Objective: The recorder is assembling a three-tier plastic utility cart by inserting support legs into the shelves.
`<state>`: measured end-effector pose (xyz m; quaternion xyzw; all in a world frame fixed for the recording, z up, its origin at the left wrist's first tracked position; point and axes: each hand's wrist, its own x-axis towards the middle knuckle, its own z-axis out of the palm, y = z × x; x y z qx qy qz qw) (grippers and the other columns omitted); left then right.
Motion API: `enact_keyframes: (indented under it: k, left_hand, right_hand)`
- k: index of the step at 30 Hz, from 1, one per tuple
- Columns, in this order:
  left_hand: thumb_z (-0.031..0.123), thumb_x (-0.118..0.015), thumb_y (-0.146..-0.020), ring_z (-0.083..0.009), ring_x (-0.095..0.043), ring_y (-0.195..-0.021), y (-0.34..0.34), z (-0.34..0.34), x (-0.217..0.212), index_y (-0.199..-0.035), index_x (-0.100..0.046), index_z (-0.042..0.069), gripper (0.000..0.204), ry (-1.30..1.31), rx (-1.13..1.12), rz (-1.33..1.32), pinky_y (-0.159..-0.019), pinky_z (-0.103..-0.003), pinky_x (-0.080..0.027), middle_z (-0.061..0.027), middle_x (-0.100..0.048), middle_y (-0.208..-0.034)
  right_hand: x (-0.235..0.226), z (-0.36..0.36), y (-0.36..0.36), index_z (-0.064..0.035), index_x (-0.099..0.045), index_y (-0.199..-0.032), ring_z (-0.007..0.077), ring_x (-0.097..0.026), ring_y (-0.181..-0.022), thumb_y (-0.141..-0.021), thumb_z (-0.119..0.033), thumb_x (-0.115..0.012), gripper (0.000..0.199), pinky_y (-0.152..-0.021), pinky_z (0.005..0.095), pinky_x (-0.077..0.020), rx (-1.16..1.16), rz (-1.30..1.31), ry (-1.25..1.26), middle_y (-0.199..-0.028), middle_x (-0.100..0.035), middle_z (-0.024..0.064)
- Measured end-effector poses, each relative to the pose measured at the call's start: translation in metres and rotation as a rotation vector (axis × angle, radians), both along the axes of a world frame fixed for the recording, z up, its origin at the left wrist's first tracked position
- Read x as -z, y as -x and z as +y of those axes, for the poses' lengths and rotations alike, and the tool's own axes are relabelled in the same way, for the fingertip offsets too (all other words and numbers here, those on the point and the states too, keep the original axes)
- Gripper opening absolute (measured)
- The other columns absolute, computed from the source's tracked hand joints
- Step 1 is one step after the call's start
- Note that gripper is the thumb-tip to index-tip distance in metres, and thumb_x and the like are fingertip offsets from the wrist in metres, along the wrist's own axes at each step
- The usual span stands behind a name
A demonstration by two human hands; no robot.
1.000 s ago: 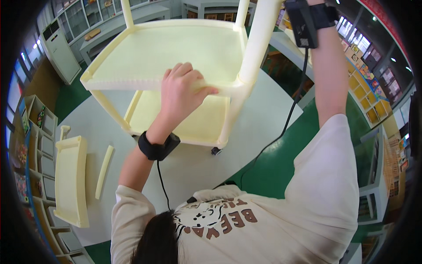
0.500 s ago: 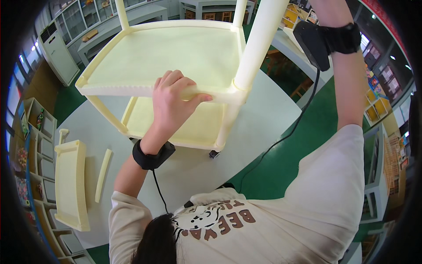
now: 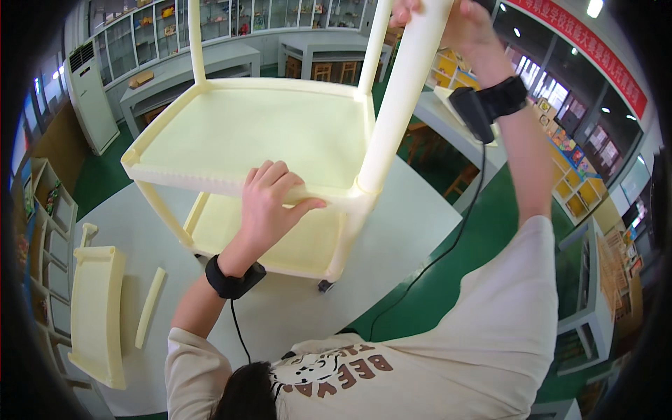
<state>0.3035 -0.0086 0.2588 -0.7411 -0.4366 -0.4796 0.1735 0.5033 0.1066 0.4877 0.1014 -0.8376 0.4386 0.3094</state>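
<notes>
Two black wristbands circle your wrists, the left one (image 3: 232, 278) low and the right one (image 3: 493, 105) high, each trailing a black cable above your cream short-sleeved shirt (image 3: 413, 371) and dark hair (image 3: 248, 395). Your left hand (image 3: 269, 210) is closed over the front rim of the upper shelf (image 3: 255, 129), fingers bent over its top, thumb lying along the rim toward the corner. Higher up, your right hand (image 3: 470, 29) is wrapped round the thick corner post (image 3: 400, 105); fingertips show past the post's left edge, and the picture's top cuts off part of the grip. Both belong to the pale yellow cart, which stands in front of you on the white table (image 3: 402, 234), its lower shelf (image 3: 297, 245) beneath your left hand and a dark caster (image 3: 326, 285) at the near right corner. Off to your left on the table lie a loose shelf panel (image 3: 96, 315) and, just beside it, a narrow strip (image 3: 150, 308). Farther away, you have green floor (image 3: 413, 297), a white air conditioner (image 3: 92, 98) and glass-fronted cabinets (image 3: 189, 24)
</notes>
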Motion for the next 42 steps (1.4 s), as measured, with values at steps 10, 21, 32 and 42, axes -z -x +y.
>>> enact_keyframes:
  k: [10,21,32,42]
  left_hand:
    - [0.024,-0.077,-0.049,-0.0204,-0.042,-0.061,0.001,0.002,0.0,-0.065,-0.052,0.005,0.036,-0.028,0.051,-0.015,-0.056,-0.03,-0.031,-0.0033,-0.043,-0.062]
    - [0.026,-0.076,-0.05,-0.0198,-0.043,-0.061,-0.002,0.0,-0.001,-0.065,-0.052,0.006,0.035,0.025,-0.017,-0.011,-0.056,-0.029,-0.031,-0.0023,-0.044,-0.063]
    - [0.021,-0.078,-0.047,-0.0203,-0.043,-0.062,0.008,-0.011,0.003,-0.068,-0.054,0.004,0.036,0.079,-0.082,-0.061,-0.059,-0.03,-0.032,-0.0035,-0.046,-0.064]
    - [0.025,-0.076,-0.051,-0.0214,-0.048,-0.064,-0.001,-0.006,-0.014,-0.065,-0.055,0.003,0.034,0.033,-0.103,-0.041,-0.06,-0.031,-0.036,-0.0036,-0.048,-0.064]
  right_hand:
    - [0.008,0.004,0.029,-0.0054,-0.041,-0.083,0.0107,-0.046,-0.041,-0.087,-0.017,-0.042,0.013,-0.035,0.0208,-0.0378,-0.828,-0.046,0.375,-0.052,-0.044,0.0004]
    - [0.007,-0.005,0.014,-0.0083,-0.042,-0.069,0.0071,-0.034,-0.031,-0.087,-0.018,-0.037,0.021,-0.032,0.0206,-0.0311,-0.445,0.02,0.334,-0.043,-0.036,-0.003]
    - [0.021,-0.047,0.042,-0.0085,-0.043,-0.068,0.0055,-0.037,-0.037,-0.077,-0.014,-0.055,0.016,-0.035,0.0196,-0.0318,0.348,0.34,0.442,-0.049,-0.04,-0.0043]
    - [0.01,-0.06,0.041,-0.0017,-0.039,-0.091,0.0077,-0.04,-0.047,-0.076,-0.014,-0.057,0.026,-0.04,0.0198,-0.0365,0.764,0.373,0.309,-0.063,-0.043,0.0008]
